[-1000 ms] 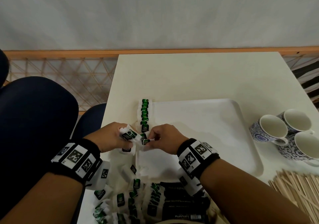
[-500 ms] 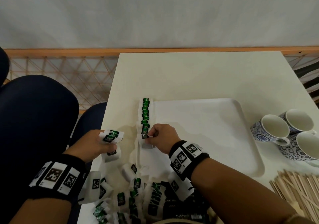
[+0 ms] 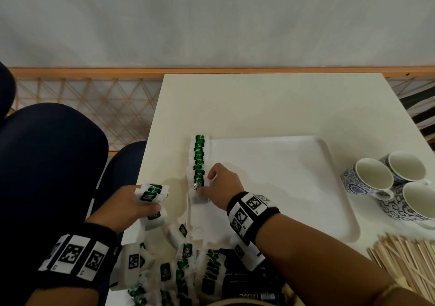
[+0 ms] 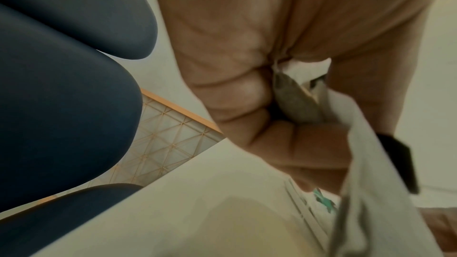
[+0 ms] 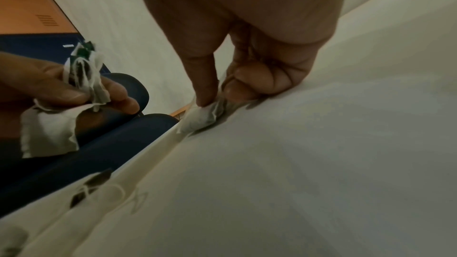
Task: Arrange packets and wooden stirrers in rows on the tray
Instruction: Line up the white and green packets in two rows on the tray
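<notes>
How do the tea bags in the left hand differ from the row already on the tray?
The tea bags in the left hand are a loose bunch, gripped by the left hand beside the tray; the row of tea bags lies overlapped in one straight line along the tray's left edge. The right hand pinches the row's nearest bag. Both have white bags with green tags.

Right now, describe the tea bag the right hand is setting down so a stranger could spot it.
Find the white tray and the row of green-tagged tea bags along its left edge. The tea bag is at the row's near end, the only one pinched by the right hand.
</notes>
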The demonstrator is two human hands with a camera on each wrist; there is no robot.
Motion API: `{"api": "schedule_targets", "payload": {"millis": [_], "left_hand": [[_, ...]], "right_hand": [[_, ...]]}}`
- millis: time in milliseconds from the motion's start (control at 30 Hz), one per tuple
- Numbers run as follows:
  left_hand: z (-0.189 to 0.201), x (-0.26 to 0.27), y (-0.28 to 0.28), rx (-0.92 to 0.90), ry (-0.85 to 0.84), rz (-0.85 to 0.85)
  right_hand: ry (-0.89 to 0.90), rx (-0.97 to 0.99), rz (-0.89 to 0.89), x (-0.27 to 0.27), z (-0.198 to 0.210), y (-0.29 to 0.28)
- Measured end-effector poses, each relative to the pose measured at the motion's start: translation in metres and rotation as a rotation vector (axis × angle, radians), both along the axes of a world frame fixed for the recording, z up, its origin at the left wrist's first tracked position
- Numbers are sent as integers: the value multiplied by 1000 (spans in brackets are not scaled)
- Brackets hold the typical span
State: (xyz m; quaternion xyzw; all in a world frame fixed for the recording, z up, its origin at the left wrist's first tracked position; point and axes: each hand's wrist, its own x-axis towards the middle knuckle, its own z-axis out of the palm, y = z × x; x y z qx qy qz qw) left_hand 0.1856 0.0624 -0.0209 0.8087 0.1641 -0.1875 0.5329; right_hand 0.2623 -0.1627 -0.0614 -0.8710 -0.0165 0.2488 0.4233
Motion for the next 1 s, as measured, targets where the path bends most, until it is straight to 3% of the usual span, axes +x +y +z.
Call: {"api": "schedule_targets", "payload": {"millis": [67, 233, 300, 500, 700, 833, 1000], "left_hand": [[1, -1, -2, 3, -8, 11], [4, -3, -4, -48, -16, 41], [4, -2, -7, -73, -27, 62], [4, 3, -17, -174, -48, 159], [9, 7, -29, -267, -54, 157], [9, 10, -44, -282, -61, 136], [5, 10, -42, -304, -14, 289]], "right_hand": [[-28, -18, 39, -2, 3, -2], [-148, -178, 382, -6, 7, -4], [-167, -214, 435, -6, 4, -3], [-201, -204, 411, -5, 9, -2], [6, 256, 392, -20, 30, 0], [-25, 191, 398, -24, 35, 2], [-75, -56, 402, -17, 22, -9]]}}
